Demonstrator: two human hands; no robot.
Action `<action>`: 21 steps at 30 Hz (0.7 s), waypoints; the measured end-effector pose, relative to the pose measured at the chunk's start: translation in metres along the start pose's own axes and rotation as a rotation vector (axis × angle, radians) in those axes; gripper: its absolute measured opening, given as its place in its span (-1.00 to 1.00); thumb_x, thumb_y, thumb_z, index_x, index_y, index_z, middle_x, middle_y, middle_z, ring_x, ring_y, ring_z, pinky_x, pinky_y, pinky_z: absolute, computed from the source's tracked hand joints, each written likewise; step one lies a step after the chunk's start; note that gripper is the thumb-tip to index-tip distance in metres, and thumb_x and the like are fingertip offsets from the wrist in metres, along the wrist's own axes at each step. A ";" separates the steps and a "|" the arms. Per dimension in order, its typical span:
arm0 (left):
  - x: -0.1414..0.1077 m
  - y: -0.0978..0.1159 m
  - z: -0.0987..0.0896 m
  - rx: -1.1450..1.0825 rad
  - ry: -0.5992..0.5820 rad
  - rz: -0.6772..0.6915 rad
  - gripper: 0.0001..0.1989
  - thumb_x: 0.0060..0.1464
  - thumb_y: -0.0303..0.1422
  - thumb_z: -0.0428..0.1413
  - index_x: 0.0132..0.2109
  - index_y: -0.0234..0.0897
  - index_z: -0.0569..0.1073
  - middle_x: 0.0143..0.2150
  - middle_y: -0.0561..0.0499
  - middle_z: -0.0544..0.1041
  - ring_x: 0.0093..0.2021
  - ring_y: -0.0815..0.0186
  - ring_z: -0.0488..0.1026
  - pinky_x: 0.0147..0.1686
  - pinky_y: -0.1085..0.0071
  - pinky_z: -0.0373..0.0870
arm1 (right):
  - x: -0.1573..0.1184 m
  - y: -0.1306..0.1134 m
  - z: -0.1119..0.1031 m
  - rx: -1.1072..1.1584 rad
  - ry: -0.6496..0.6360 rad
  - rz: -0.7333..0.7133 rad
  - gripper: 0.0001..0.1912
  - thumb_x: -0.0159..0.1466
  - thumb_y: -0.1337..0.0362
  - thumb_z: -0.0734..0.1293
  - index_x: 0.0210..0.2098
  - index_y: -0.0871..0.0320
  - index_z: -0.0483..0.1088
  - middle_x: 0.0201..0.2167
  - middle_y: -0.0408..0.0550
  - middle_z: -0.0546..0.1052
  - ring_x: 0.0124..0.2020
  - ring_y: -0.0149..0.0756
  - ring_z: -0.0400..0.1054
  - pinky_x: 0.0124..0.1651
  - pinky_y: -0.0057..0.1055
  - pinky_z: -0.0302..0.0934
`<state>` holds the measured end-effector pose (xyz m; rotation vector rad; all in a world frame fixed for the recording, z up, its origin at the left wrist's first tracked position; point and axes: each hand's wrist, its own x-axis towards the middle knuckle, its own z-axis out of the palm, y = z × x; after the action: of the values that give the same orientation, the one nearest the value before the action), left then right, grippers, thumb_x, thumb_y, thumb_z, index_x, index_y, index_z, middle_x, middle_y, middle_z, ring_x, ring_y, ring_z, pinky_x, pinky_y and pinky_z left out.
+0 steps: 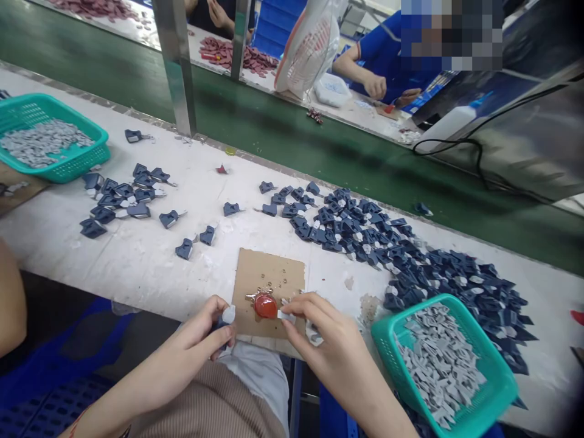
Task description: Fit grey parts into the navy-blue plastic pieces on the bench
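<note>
While left hand [204, 336] holds navy part [227, 316], right hand [329, 331] pinches grey piece [286, 316].

White worktable [137, 264]: stained and scuffed; it slants from the upper left of the frame to the lower right.
Dark blue heap [456, 277]: many pieces with pale grey ends, piled together, thinning out toward the frame's middle.
Dark blue cluster [123, 191]: a smaller, looser group at centre left, with a few stray pieces between it and the heap.
Cardboard square [249, 264]: flat, just below the frame's centre.
Left basket [82, 164]: green, at the left edge, near a brown board [16, 201].
Right basket [392, 359]: green, lower right, beside the heap.
Red scrap [221, 170]: small, above the cardboard.
</note>
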<state>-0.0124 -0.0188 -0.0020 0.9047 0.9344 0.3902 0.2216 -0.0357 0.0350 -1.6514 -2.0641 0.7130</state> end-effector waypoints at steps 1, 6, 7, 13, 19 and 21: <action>-0.001 -0.001 -0.002 0.000 -0.003 0.012 -0.78 0.25 -0.11 -0.01 -0.15 -0.15 0.30 -0.33 0.11 0.27 -0.34 0.37 0.24 -0.32 0.43 0.24 | 0.005 0.000 0.000 -0.010 -0.018 0.004 -0.87 0.29 0.43 0.27 -0.24 0.10 0.41 -0.26 -0.07 0.51 -0.22 -0.31 0.45 -0.19 -0.40 0.37; 0.001 0.007 -0.001 -0.156 0.049 -0.029 -0.65 0.06 -0.08 0.21 -0.14 -0.19 0.35 -0.08 0.00 0.42 -0.16 0.22 0.52 -0.19 0.33 0.42 | 0.020 -0.004 0.001 -0.063 -0.135 0.017 -0.86 0.29 0.46 0.26 -0.26 0.12 0.41 -0.27 -0.07 0.50 -0.24 -0.29 0.45 -0.20 -0.35 0.37; 0.002 0.008 0.000 -0.191 0.081 -0.047 -0.62 0.00 -0.08 0.25 -0.15 -0.20 0.37 -0.04 -0.02 0.44 -0.16 0.20 0.54 -0.19 0.32 0.43 | 0.022 -0.004 0.001 -0.078 -0.164 0.024 -0.85 0.29 0.46 0.25 -0.26 0.12 0.41 -0.27 -0.07 0.50 -0.25 -0.28 0.45 -0.20 -0.33 0.37; 0.007 0.006 -0.002 -0.246 0.185 -0.020 -0.64 -0.17 -0.20 0.37 -0.21 -0.26 0.57 -0.44 0.03 0.55 -0.42 0.31 0.46 -0.43 0.44 0.32 | 0.025 -0.005 0.002 -0.107 -0.247 0.084 -0.85 0.30 0.46 0.24 -0.28 0.14 0.42 -0.28 -0.04 0.48 -0.24 -0.24 0.43 -0.19 -0.28 0.35; 0.014 0.003 0.005 -0.346 0.231 0.062 -0.70 -0.13 -0.29 0.38 -0.20 -0.27 0.60 -0.40 0.01 0.59 -0.42 0.39 0.42 -0.43 0.51 0.36 | 0.026 -0.005 -0.010 0.240 -0.103 0.220 -0.91 0.26 0.27 0.34 -0.30 0.09 0.51 -0.30 -0.06 0.55 -0.24 -0.29 0.45 -0.18 -0.37 0.35; 0.018 0.004 0.012 -0.420 0.210 0.117 -0.73 -0.13 -0.34 0.38 -0.23 -0.27 0.58 -0.38 0.02 0.61 -0.37 0.38 0.48 -0.33 0.49 0.44 | 0.024 -0.005 -0.016 0.424 -0.077 0.335 -0.86 0.20 0.16 0.41 -0.33 0.08 0.53 -0.32 -0.06 0.57 -0.28 -0.31 0.46 -0.22 -0.41 0.37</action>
<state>0.0078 -0.0109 -0.0051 0.5403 0.9450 0.7624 0.2217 -0.0105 0.0509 -1.7440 -1.5483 1.2435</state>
